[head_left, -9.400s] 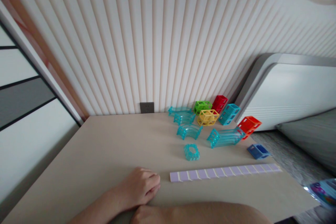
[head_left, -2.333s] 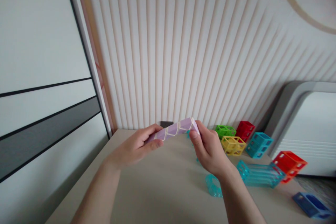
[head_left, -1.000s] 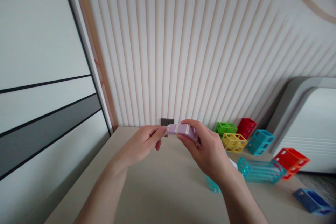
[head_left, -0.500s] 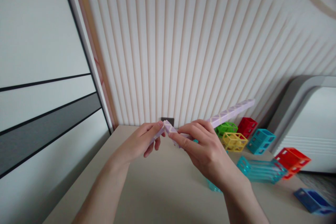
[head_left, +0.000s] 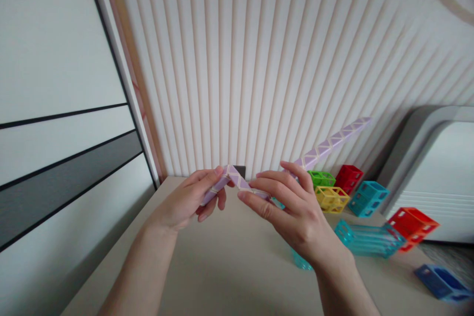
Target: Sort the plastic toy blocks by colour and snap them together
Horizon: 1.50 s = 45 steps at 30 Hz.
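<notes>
Between both hands I hold a lilac twisty snake puzzle [head_left: 326, 146] with pale triangle seams, raised above the table. My left hand [head_left: 196, 195] is closed on its left end, thumb on top and fingers curled below. The puzzle peaks just right of that thumb, then slopes down to my right hand [head_left: 291, 200]. There the fingers lie over the middle section and grip it. Past my right hand, a long straight part points up and to the right. The section under the right palm is hidden.
Right of my hands on the table [head_left: 215, 266] stand hollow blocks: green [head_left: 321, 178], yellow [head_left: 331, 199], red [head_left: 348, 179], teal [head_left: 368, 198], orange-red [head_left: 413, 227] and blue [head_left: 442, 281]. A clear teal ribbed piece [head_left: 370, 239] lies nearer. A ribbed wall [head_left: 222, 69] rises behind.
The long straight part has swung upward and its seams now show more clearly. My right fingers have spread and lifted a little. My left hand has shifted slightly left with its end.
</notes>
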{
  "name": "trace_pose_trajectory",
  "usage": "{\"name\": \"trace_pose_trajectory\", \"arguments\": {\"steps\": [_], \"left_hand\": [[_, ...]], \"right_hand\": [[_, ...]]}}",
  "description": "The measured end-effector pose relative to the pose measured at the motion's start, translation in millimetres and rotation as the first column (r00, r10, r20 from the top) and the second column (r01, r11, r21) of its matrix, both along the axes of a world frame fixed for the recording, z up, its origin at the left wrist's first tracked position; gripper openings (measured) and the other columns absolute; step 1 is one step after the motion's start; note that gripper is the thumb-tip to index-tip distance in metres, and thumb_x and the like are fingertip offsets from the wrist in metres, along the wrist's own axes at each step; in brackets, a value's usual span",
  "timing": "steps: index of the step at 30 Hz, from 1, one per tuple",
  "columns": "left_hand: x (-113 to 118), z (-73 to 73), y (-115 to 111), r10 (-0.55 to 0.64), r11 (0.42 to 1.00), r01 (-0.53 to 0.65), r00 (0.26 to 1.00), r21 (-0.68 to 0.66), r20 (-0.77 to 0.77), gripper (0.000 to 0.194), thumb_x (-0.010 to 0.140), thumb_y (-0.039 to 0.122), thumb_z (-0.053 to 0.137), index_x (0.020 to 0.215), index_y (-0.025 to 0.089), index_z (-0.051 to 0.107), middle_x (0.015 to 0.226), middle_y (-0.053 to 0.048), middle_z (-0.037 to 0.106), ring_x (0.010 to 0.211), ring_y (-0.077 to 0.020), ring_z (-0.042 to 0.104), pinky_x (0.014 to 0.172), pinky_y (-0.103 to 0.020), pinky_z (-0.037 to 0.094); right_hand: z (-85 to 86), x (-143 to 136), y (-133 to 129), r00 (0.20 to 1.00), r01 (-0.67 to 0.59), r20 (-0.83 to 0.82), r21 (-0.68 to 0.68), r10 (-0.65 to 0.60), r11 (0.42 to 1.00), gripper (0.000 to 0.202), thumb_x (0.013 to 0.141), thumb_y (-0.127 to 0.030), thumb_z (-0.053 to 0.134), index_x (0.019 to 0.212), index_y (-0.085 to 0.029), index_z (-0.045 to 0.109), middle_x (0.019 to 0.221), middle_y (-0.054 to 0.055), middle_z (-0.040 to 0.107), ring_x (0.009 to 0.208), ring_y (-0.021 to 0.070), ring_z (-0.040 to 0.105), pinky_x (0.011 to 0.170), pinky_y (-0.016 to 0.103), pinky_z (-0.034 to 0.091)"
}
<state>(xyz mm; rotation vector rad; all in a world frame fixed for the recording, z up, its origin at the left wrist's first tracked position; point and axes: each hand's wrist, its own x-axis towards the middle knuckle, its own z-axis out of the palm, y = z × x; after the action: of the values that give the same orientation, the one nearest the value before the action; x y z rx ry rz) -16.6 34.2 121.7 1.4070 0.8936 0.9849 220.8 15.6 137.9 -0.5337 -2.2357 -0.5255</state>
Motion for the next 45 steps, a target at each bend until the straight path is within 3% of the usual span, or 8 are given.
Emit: {"name": "trace_pose_trajectory", "arguments": {"steps": [4,7,10,15,19,32,36,45], "left_hand": [[-3.1,-0.7,0.3,0.088,0.994,-0.077,0.985,0.079,-0.15,0.051,0.091,0.064,0.051,0.085,0.016,0.065,0.071,-0.003,0.066,0.044,-0.0078,0.045,0.041,-0.022,0.028],[-7.0,-5.8,2.5,0.166,0.985,-0.146,0.95,0.097,-0.264,0.053,0.092,0.065,0.048,0.086,0.016,0.065,0.057,0.004,0.05,0.045,-0.009,0.038,0.043,-0.023,0.026],[-6.4,-7.5,2.0,0.193,0.974,-0.146,0.934,0.171,-0.3,0.051,0.095,0.065,0.044,0.086,0.018,0.062,0.059,0.006,0.039,0.05,-0.0102,0.036,0.047,-0.024,0.027],[2.0,-2.5,-4.4,0.262,0.918,-0.085,0.864,0.388,-0.431,0.043,0.098,0.06,0.042,0.085,0.02,0.054,0.071,0.003,0.047,0.066,-0.014,0.046,0.06,-0.025,0.035],[4.1,-5.0,-3.6,0.298,0.892,-0.072,0.837,0.447,-0.459,0.039,0.099,0.057,0.041,0.088,0.021,0.052,0.077,0.002,0.053,0.071,-0.0158,0.052,0.063,-0.026,0.035],[1.2,-5.3,-0.2,0.253,0.891,-0.049,0.878,0.452,-0.406,0.034,0.097,0.055,0.048,0.095,0.022,0.057,0.071,0.004,0.05,0.063,-0.0133,0.046,0.055,-0.024,0.03],[3.0,-8.3,-0.5,0.254,0.895,-0.095,0.912,0.437,-0.322,0.036,0.097,0.055,0.049,0.093,0.021,0.058,0.068,0.005,0.043,0.058,-0.0113,0.039,0.051,-0.023,0.025],[-0.2,-9.4,-0.5,0.081,0.982,-0.075,0.996,0.173,-0.032,0.042,0.096,0.057,0.049,0.093,0.017,0.063,0.063,0.006,0.034,0.052,-0.0082,0.024,0.045,-0.022,0.015]], "right_hand": [[-7.7,2.9,11.6,0.998,0.051,-0.042,0.0,-0.051,0.999,0.033,0.101,-0.012,0.051,0.128,-0.027,0.063,0.117,0.006,0.07,0.115,0.021,0.061,0.113,0.053,0.029],[-8.9,5.8,16.7,0.995,0.085,-0.058,-0.011,-0.086,0.996,0.033,0.101,-0.012,0.051,0.13,-0.026,0.061,0.115,0.007,0.07,0.112,0.0215,0.061,0.112,0.053,0.029],[-7.1,7.0,16.4,0.993,0.09,-0.071,-0.02,-0.091,0.996,0.034,0.101,-0.011,0.05,0.13,-0.026,0.06,0.11,0.006,0.071,0.108,0.0211,0.061,0.106,0.048,0.035],[-5.0,6.7,12.1,0.986,0.109,-0.124,-0.015,-0.11,0.994,0.034,0.099,-0.011,0.054,0.13,-0.025,0.058,0.098,0.006,0.069,0.089,0.02,0.059,0.08,0.037,0.039],[-3.7,5.8,10.1,0.988,0.099,-0.12,-0.034,-0.102,0.995,0.031,0.099,-0.012,0.053,0.128,-0.023,0.059,0.095,0.005,0.068,0.084,0.0189,0.058,0.076,0.036,0.037],[-1.9,3.6,5.3,0.981,0.089,-0.167,-0.057,-0.098,0.994,0.028,0.097,-0.012,0.057,0.124,-0.02,0.059,0.095,0.006,0.067,0.083,0.0189,0.059,0.075,0.035,0.04],[-3.6,2.7,5.0,0.971,0.091,-0.218,-0.04,-0.098,0.995,0.026,0.097,-0.013,0.058,0.122,-0.02,0.059,0.095,0.006,0.067,0.082,0.0195,0.058,0.074,0.035,0.041],[-8.0,2.1,14.3,0.961,0.108,-0.255,-0.023,-0.11,0.994,0.026,0.097,-0.011,0.057,0.12,-0.021,0.06,0.096,0.007,0.066,0.084,0.0196,0.057,0.077,0.035,0.04]]}}
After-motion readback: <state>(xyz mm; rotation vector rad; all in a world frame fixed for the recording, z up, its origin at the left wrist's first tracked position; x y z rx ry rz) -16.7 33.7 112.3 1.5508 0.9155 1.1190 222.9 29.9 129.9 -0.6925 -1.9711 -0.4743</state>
